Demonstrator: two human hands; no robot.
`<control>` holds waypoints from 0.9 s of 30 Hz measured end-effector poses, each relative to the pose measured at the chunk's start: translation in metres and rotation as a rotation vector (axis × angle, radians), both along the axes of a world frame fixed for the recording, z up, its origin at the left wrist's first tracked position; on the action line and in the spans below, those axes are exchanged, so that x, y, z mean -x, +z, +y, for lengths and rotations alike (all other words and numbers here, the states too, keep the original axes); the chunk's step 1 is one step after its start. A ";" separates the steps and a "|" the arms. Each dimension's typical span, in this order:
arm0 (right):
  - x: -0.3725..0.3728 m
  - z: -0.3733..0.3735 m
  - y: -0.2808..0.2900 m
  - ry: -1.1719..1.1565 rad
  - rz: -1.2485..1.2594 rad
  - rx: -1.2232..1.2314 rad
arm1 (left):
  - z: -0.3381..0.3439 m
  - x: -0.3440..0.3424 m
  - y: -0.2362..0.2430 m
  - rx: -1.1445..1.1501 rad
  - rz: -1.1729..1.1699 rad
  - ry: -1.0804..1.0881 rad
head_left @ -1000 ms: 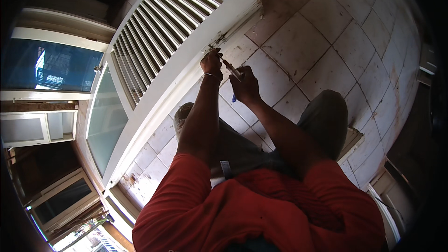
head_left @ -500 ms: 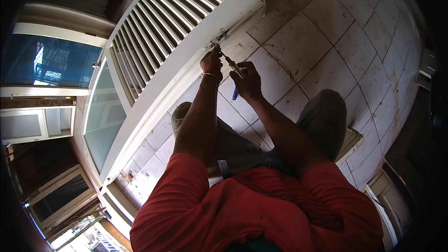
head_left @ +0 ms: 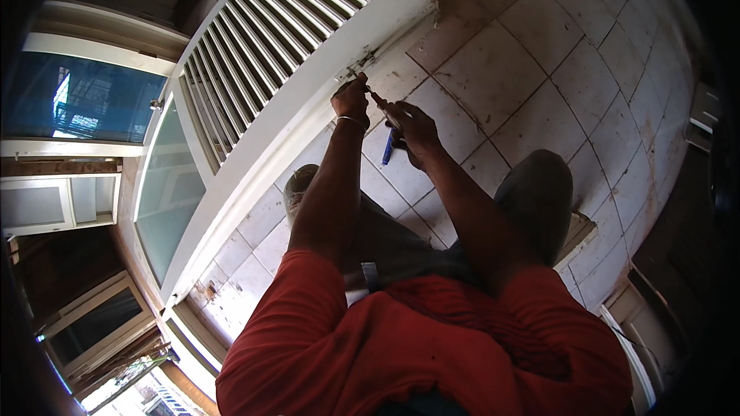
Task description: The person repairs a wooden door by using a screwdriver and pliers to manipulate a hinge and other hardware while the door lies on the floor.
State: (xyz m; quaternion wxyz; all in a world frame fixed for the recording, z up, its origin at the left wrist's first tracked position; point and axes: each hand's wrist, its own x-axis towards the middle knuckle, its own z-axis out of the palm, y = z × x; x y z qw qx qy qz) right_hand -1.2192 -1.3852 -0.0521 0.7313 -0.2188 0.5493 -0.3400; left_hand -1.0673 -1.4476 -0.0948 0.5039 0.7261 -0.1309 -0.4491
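Observation:
A white louvred door (head_left: 281,46) with a frosted glass panel (head_left: 164,204) stands before me, its long edge showing a recess with metal fittings (head_left: 358,63). My left hand (head_left: 351,100), a band at the wrist, is pinched by that recess; what its fingers hold is too small to name. My right hand (head_left: 416,131) grips a screwdriver (head_left: 385,104) angled up to my left fingertips. A blue pen-like object (head_left: 388,148) shows just below my right hand; whether it is held or lies on the floor, I cannot tell.
Dirty white floor tiles (head_left: 524,62) surround my bent knee (head_left: 532,192) and shoe (head_left: 301,181). On the left are a blue glass panel (head_left: 92,100), white-framed windows (head_left: 35,204) and timber pieces (head_left: 131,362). A wooden strip (head_left: 578,235) and stacked boards (head_left: 620,316) are at the right.
My right hand has rotated around the screwdriver, its fingers now reaching farther over it and more of the blue object showing. My left hand stays at the door edge with slight finger movement.

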 end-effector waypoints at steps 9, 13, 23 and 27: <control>0.013 -0.003 -0.022 -0.116 -0.646 -0.377 | 0.001 0.021 0.003 0.077 -0.162 0.111; 0.018 -0.003 -0.039 -0.094 -0.723 -0.390 | 0.001 0.018 0.007 0.061 -0.211 0.034; 0.016 0.002 -0.020 0.053 0.103 0.026 | 0.004 0.018 -0.002 -0.008 -0.175 -0.022; 0.009 0.006 -0.034 0.058 0.121 0.048 | 0.006 0.020 -0.002 0.005 -0.208 -0.004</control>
